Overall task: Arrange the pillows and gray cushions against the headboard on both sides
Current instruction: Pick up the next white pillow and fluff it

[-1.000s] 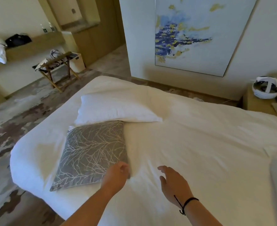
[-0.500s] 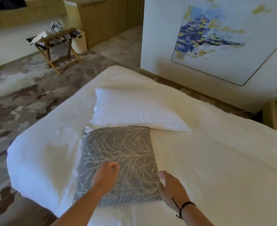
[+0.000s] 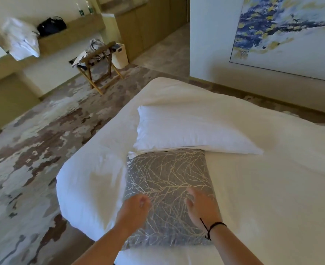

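While both hands [image 3: 169, 211] hover, maybe touching, gray cushion [image 3: 167, 188]

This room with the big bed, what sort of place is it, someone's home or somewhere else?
Most likely a hotel room. The bed has plain white linen, a folding luggage rack stands on the patterned carpet, and a large abstract painting hangs on the wall.

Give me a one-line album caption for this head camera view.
Both hands, left hand and right hand, reach over a gray cushion lying flat beside a white pillow on the bed.
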`<action>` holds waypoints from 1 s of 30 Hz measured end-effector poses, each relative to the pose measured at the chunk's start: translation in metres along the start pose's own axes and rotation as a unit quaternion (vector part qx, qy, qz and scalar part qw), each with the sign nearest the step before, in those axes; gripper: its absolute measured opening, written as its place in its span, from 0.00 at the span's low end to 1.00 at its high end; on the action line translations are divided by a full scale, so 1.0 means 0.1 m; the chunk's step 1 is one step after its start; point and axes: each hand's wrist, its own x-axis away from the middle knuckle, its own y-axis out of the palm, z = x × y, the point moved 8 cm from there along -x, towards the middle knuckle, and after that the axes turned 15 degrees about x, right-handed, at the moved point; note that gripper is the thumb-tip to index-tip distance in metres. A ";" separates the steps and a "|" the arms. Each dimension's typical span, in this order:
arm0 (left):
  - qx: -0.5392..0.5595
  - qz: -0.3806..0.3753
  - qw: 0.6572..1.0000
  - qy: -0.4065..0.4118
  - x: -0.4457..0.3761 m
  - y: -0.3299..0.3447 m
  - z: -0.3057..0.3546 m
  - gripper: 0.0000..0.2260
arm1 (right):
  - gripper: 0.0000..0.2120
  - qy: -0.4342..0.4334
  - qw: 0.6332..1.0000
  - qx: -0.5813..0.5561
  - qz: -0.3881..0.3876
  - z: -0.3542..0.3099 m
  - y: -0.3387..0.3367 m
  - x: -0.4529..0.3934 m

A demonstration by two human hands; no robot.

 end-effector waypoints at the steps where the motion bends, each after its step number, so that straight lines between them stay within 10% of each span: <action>1: -0.008 0.002 1.000 0.001 -0.05 -0.09 -0.01 0.06 | 0.19 -0.005 1.000 -0.008 -0.003 -0.11 0.03 -0.03; 14: 0.044 -0.009 0.999 -0.001 -2.04 -0.48 -0.41 0.07 | 0.20 0.038 0.997 0.048 -0.039 -0.82 0.44 -1.27; 25: -0.006 -0.107 0.994 -0.008 -4.05 0.03 -0.89 0.39 | 0.19 0.102 0.993 0.055 -0.037 -1.17 0.93 -2.51; 30: -0.103 -0.065 0.990 0.070 -4.20 0.21 -0.69 0.30 | 0.19 0.142 0.988 0.045 -0.038 -1.05 1.00 -2.60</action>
